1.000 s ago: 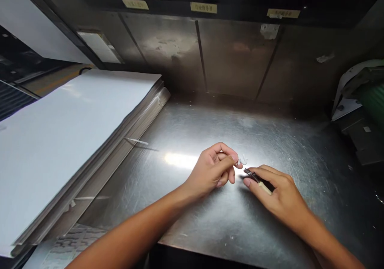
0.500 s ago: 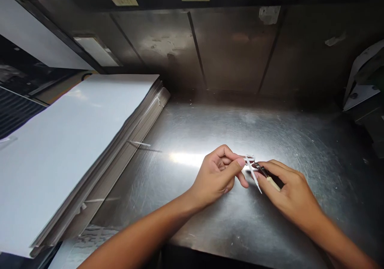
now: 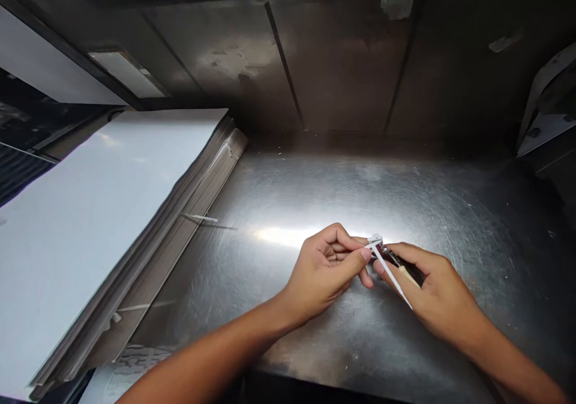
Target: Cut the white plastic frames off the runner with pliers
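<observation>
Between thumb and fingers, my left hand (image 3: 333,266) pinches a small white plastic piece with a long thin pointed strip (image 3: 392,277), perhaps a sprue. The strip slants down to the right across my right thumb. My right hand (image 3: 434,287) is closed around small cutting pliers (image 3: 408,273) with a cream-coloured handle. Their metal jaws are at the white piece, just right of my left fingertips; whether the blades are closed on it I cannot tell. Both hands are above the metal tabletop (image 3: 315,194).
A thick stack of sheets or cardboard (image 3: 103,194) with a white top lies on the left. Thin white strips (image 3: 202,218) stick out from its side. A metal panel (image 3: 337,62) rises behind the table. Tiny scraps dot the tabletop, and a printed sheet (image 3: 121,374) lies at lower left.
The white piece has turned in my left fingers, and its long strip now reaches further down to the right. The view has shifted slightly; the pliers stay beside the piece.
</observation>
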Motion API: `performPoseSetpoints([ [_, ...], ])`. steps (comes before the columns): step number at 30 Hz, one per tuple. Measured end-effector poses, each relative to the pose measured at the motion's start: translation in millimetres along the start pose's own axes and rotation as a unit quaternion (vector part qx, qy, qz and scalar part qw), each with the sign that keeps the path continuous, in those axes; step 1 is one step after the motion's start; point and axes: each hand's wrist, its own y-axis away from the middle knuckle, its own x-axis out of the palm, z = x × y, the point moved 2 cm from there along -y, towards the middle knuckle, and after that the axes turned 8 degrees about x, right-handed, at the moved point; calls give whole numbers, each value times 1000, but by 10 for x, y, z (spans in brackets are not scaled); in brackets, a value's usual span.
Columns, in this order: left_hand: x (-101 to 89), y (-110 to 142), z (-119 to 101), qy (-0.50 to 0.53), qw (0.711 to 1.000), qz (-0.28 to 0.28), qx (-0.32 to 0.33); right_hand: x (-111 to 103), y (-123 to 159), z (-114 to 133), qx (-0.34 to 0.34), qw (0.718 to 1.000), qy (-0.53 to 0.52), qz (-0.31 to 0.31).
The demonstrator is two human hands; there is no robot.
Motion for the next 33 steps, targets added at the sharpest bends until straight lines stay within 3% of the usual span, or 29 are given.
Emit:
performPoseSetpoints([
  [13, 45, 14, -72, -78, 996, -36, 26, 16, 13, -18, -19, 998, 43, -29],
  [18, 27, 21, -70, -72, 997, -36, -3, 31, 46, -3, -37, 996, 68, -51],
  [27, 48, 42, -55, -49, 997, -41, -38, 58, 37, -16, -135, 980, 96, -111],
  [33, 11, -5, -60, -11, 996, -35, -76, 39, 38, -53, -155, 968, 146, -131],
])
